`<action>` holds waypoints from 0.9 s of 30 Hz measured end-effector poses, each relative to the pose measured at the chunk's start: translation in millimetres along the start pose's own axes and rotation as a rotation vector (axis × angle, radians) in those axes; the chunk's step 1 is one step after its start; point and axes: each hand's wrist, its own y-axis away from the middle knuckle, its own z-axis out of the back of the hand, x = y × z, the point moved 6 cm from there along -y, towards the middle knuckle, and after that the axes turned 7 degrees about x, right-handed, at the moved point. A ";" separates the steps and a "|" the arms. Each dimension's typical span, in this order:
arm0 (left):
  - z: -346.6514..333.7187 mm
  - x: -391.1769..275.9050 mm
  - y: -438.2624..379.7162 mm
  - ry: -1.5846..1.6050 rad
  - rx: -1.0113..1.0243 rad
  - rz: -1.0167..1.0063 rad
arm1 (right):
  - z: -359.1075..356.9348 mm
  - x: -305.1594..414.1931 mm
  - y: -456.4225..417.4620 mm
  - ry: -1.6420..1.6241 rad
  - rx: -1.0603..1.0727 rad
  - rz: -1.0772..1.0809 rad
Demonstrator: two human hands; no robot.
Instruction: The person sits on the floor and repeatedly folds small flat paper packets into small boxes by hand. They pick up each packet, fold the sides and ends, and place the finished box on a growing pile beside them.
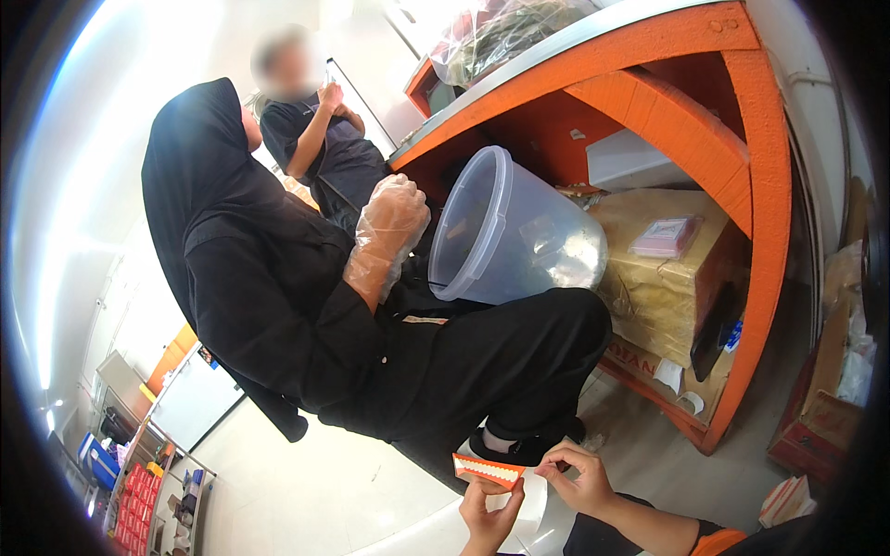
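At the bottom of the view, my left hand (490, 511) grips a small orange-and-white paper carton (489, 470) from below, thumb on its near side. A scalloped white edge runs along the carton's long side. My right hand (577, 481) is at the carton's right corner, thumb and forefinger pinched there. Below that corner hangs a white sheet or flap (532, 504); whether it belongs to the carton is unclear. More orange-and-white folded cartons (786, 502) lie stacked at the lower right, beside my right forearm.
A co-worker in black (278, 306) sits just ahead, wearing clear plastic gloves (389, 226), beside a tilted clear plastic tub (535, 240). An orange table (761, 139) shelters a taped cardboard box (653, 271). Another person (327, 139) stands behind. Red boxes (135, 504) fill a rack lower left.
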 end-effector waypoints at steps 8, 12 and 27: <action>-0.8 -2.0 0.5 0.005 0.001 -0.024 | -4.1 -0.9 1.5 -0.020 0.039 -0.035; -0.9 1.2 2.0 0.019 0.010 -0.012 | -6.2 -5.6 2.7 0.002 0.060 -0.027; -6.0 11.0 3.4 0.026 0.053 0.007 | -5.1 -13.1 4.4 -0.010 0.070 -0.048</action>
